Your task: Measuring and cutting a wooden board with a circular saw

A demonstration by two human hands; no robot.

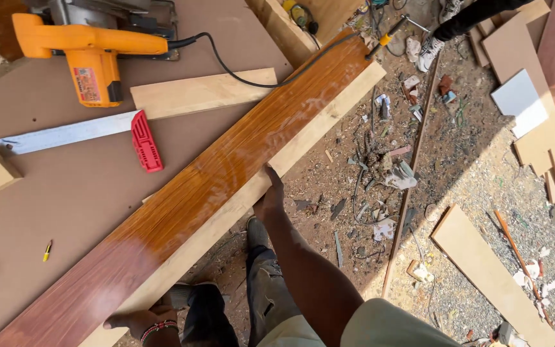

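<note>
The left hand (137, 319) gripped the near edge of the plank (213, 186), fingers curled under it. Farther along, the right hand (270, 193) clasped the same edge. The plank lay diagonally on the workbench (65, 193). Beyond lay a square (91, 133) and saw (91, 48).

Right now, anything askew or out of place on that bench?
The long laminated board lies diagonally, its far end past the bench edge, over the littered ground. The right hand and left hand grip its near edge. The circular saw has its cord running under the board.
</note>
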